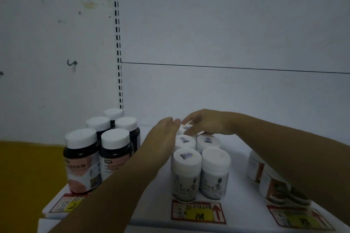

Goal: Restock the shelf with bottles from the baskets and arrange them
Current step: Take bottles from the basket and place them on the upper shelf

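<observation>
Several small white bottles (186,172) with white caps stand in two rows in the middle of the white shelf (155,210). My left hand (161,138) lies with straight fingers along the left side of the rows, next to the rear bottles. My right hand (204,123) reaches over the back of the group, its fingers curled on the cap of the rearmost white bottle (184,128). To the left stand several dark bottles (81,159) with white caps and pink labels.
A bottle with a red-brown label (265,178) stands at the right, partly hidden by my right forearm. Red and yellow price tags (198,213) line the shelf's front edge. A slotted upright (118,43) runs up the white back panel. Yellow surface (26,176) lies left.
</observation>
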`<state>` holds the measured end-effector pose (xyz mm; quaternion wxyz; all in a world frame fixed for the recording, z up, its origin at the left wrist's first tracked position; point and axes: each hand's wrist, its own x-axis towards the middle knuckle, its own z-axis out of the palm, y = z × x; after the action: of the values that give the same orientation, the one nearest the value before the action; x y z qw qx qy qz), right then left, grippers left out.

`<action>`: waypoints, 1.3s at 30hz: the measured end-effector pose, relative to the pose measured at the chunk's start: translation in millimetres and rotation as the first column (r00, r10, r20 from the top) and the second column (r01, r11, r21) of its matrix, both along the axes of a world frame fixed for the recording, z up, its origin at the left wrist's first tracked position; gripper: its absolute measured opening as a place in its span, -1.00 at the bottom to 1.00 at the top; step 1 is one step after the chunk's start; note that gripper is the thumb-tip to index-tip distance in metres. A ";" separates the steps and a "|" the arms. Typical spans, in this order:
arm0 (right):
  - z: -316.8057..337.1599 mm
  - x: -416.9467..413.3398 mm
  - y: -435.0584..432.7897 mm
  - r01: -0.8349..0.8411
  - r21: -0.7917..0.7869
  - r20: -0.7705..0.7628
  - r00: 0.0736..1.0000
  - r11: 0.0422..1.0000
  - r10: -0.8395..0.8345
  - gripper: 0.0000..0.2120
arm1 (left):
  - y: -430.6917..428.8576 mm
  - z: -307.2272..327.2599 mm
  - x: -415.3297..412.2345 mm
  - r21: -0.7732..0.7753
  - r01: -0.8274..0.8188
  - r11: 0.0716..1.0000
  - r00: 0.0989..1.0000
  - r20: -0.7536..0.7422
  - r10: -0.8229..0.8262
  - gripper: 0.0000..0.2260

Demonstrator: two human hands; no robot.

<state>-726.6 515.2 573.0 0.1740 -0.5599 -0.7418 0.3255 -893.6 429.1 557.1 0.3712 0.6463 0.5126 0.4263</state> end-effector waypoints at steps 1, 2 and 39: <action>0.7 -0.2 -0.5 0.014 0.037 0.007 1.000 0.999 -0.015 -0.58 | 2.8 3.4 3.0 0.036 0.023 0.999 0.999 -0.035 -0.022 -0.58; 1.9 1.4 -0.6 0.030 0.121 0.068 0.997 0.992 -0.038 -0.56 | 5.9 8.5 7.0 0.072 0.055 0.996 0.996 -0.073 -0.050 -0.57; -162.7 397.7 -433.6 0.259 0.257 0.530 0.768 0.931 -0.360 -0.68 | -227.6 -178.9 337.6 0.035 0.484 0.875 0.746 -0.539 -0.391 -0.81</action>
<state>-328.9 81.6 410.3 0.0431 -0.7292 -0.6813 0.0467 -556.0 201.4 378.3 0.2522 0.8681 0.3876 0.1806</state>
